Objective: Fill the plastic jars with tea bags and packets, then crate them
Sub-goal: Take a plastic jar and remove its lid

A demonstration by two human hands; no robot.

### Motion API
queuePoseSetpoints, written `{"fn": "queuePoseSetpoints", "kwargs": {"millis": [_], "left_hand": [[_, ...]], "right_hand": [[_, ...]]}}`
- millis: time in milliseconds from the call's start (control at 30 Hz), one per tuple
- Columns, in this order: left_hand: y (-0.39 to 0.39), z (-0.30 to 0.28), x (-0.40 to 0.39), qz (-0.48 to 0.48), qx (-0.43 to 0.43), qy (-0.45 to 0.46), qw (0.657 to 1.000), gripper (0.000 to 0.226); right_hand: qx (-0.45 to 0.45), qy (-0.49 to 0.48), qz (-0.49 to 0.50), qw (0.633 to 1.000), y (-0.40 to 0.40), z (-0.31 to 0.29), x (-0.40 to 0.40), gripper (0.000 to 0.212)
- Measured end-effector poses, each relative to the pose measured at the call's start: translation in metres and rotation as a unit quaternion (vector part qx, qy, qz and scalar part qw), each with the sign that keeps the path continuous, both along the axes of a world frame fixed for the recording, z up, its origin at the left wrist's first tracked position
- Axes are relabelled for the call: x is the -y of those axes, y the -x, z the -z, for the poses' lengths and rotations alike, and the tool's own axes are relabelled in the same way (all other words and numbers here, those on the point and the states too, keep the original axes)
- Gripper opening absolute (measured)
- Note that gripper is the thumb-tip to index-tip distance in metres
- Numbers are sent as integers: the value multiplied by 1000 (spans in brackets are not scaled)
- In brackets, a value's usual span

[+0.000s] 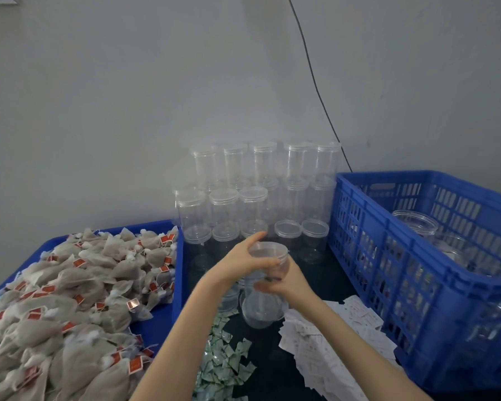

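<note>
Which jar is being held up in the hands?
The clear jar in front of the stacked jars; both hands grip it, the others stand untouched.

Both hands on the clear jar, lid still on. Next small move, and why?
Probably twist the lid off. The left hand grips the clear plastic lid from above, the right hand holds the clear plastic jar body, which looks empty; the tan tea bags wait in the blue tray.

packing workroom | stacked empty jars | blue crate | bulk tea bags (loose heap)
</note>
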State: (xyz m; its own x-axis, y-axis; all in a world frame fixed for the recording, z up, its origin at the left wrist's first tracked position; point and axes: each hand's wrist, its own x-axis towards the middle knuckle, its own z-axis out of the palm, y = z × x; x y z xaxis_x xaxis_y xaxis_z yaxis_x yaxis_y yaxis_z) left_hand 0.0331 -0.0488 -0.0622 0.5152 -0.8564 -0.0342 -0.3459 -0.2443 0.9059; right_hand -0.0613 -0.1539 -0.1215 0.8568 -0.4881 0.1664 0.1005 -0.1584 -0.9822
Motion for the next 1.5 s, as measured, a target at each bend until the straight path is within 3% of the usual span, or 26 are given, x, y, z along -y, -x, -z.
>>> {"fn": "queuePoseSetpoints", "kwargs": {"millis": [100, 167, 300, 400, 533, 600, 700, 767, 833, 933, 1100, 1167, 1200, 1300, 1367, 1433, 1500], "left_hand": [[32, 14, 17, -213, 80, 13, 974, 81], [44, 19, 23, -259, 105, 21, 960, 91], [24, 12, 9, -103, 11, 30, 994, 103], [2, 4, -14, -30, 35, 14, 999, 89], [-8, 0, -21, 27, -5, -3, 1000, 95], [4, 5, -13, 7, -1, 15, 1000, 93], [26, 20, 2, -157, 93, 21, 983, 86], [33, 28, 5, -207, 112, 19, 972, 92], [28, 28, 2, -159, 95, 14, 983, 102], [7, 19, -18, -10, 90, -35, 995, 108], [-13, 9, -37, 70, 50, -68, 994, 98], [-9, 13, -36, 89, 44, -73, 992, 95], [-5, 16, -33, 79, 85, -97, 988, 93], [13, 29, -19, -73, 255, -183, 947, 91], [24, 32, -12, -145, 289, -196, 926, 92], [24, 33, -8, -120, 262, -175, 941, 94], [18, 30, -12, -5, 199, -164, 966, 100]], "right_hand": [[-67, 105, 181, 976, -11, 5, -16, 57], [-25, 93, 216, 972, -15, 14, -20, 49], [-37, 10, 158, 987, -2, 11, -7, 66], [6, -102, 17, 995, 17, 3, 9, 77], [-15, -65, -119, 991, 27, -6, 6, 75], [-32, -17, -71, 997, 17, -4, -3, 69], [-88, 110, 127, 982, 3, 3, -20, 70], [-75, 137, 164, 974, -2, 12, -24, 74], [-65, 114, 161, 978, -1, 20, -21, 74], [-32, -40, 50, 997, 10, 25, -5, 74], [-36, -28, -145, 988, 31, 21, -4, 72], [-51, -7, -125, 991, 29, 24, -10, 72], [-65, 17, -98, 993, 26, 26, -13, 75], [-113, 126, 32, 985, 20, 33, -22, 84], [-107, 137, 82, 981, 18, 36, -27, 85], [-107, 155, 106, 976, 17, 36, -27, 90], [-115, 180, 110, 971, 18, 36, -22, 98]]}}
